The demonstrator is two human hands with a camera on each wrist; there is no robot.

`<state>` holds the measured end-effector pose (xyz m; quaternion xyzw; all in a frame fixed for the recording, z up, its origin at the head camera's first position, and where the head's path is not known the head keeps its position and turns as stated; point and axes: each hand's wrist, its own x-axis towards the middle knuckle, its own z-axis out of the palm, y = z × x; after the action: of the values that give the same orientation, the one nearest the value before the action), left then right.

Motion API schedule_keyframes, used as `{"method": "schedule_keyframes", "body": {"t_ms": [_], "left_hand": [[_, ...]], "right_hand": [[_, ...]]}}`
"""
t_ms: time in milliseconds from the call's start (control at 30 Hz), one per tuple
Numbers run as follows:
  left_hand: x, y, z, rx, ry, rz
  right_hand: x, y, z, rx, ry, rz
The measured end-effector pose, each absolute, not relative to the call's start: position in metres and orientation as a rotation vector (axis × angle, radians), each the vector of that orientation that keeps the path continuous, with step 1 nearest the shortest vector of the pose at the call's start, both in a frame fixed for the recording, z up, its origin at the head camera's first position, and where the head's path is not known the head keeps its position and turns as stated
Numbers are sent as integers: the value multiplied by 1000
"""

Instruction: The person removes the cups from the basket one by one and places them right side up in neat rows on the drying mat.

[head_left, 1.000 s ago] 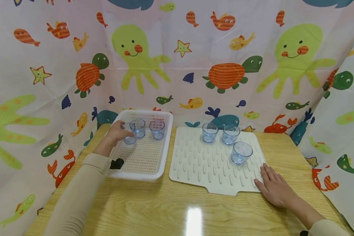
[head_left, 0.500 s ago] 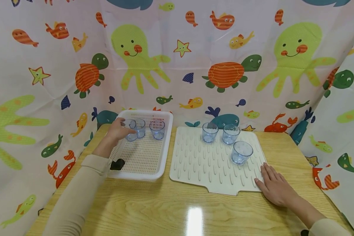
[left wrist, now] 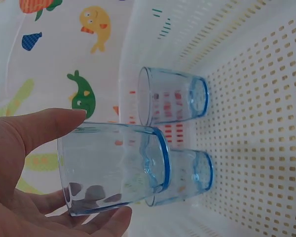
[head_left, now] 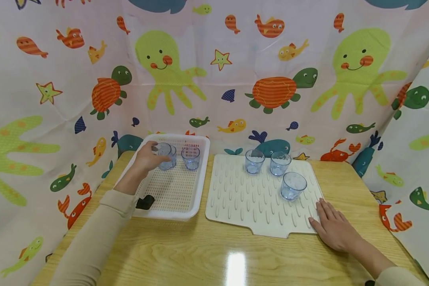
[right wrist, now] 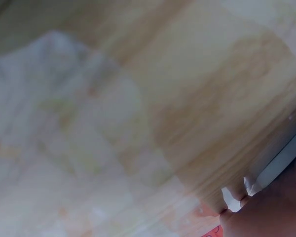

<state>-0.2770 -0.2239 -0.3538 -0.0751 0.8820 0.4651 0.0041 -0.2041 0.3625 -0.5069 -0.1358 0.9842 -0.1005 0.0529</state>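
One glass (left wrist: 114, 160) in the left hand (head_left: 145, 157) points mouth-up, axis seemingly vertical.

In the head view the left hand (head_left: 145, 158) covers part of the held glass (head_left: 164, 149) and of the basket's rim (head_left: 203, 174), and that glass overlaps a second glass (head_left: 173, 153). The bottom edge crops the right sleeve (head_left: 397, 276) and a dark thing (head_left: 370, 283) too little shown to identify. The right wrist view blurs the tabletop (right wrist: 212, 94) and cuts off the right hand (right wrist: 274, 212) at its lower right corner.
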Motion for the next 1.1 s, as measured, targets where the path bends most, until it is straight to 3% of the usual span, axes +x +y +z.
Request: {"method": "schedule_keyframes", "body": {"t_ms": [1100], "left_hand": [[-268, -195, -347, -87, 2816, 1481]], "right_hand": [[-207, 367, -512, -421, 2991, -312]]}}
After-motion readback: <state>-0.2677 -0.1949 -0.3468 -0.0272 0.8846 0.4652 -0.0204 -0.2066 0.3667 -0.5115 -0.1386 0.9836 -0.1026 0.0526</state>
